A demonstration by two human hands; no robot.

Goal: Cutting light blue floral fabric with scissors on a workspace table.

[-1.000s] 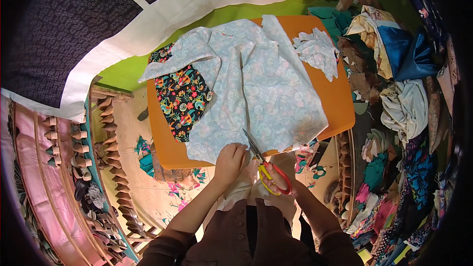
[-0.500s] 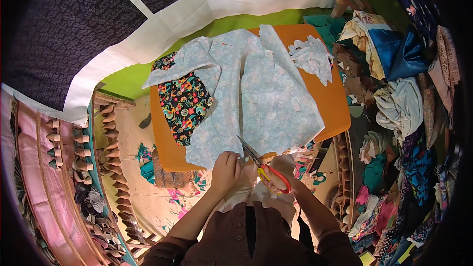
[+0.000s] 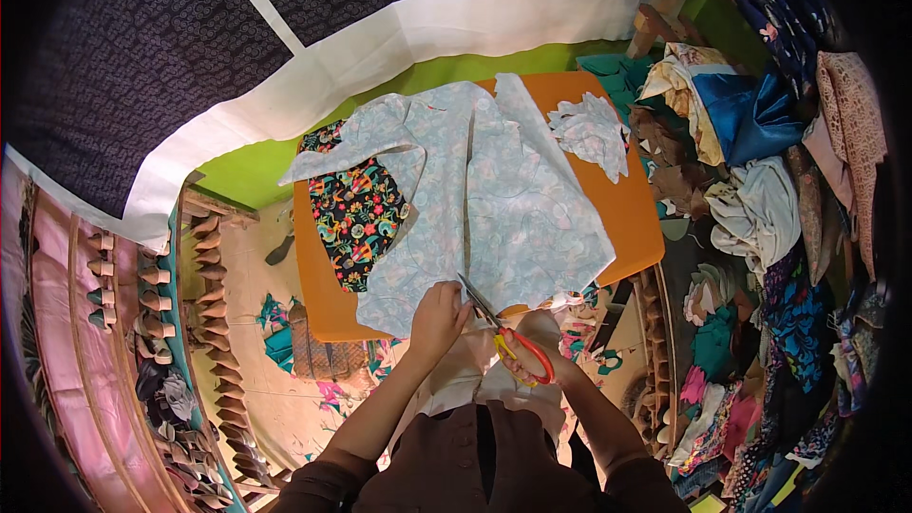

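A large piece of fabric [image 3: 518, 214] lies with its pale bluish underside up, overhanging the near edge of an orange table [image 3: 632, 228]. At the left, part of it shows a dark floral face [image 3: 359, 218]. My left hand [image 3: 439, 315] is closed on the fabric's near edge, its fingers bent over the cloth. My right hand [image 3: 518, 358] grips the scissors [image 3: 539, 361] by their red and yellow handles. The blades point away from me, up to the left, and their tips rest at the fabric close to my left fingers.
A crumpled pale scrap [image 3: 591, 133] lies at the table's far right. Heaped cloths [image 3: 760, 209] fill the right side. Racks of shoe-shaped pieces [image 3: 211, 313] stand at the left. A dark curtain with a white border [image 3: 418, 24] hangs beyond the table. Scraps [image 3: 277, 347] litter the floor.
The view has shifted slightly, so the table sits a little lower. The scissors have moved slightly, with their blades nearer my left fingers. My left hand still holds the fabric's edge.
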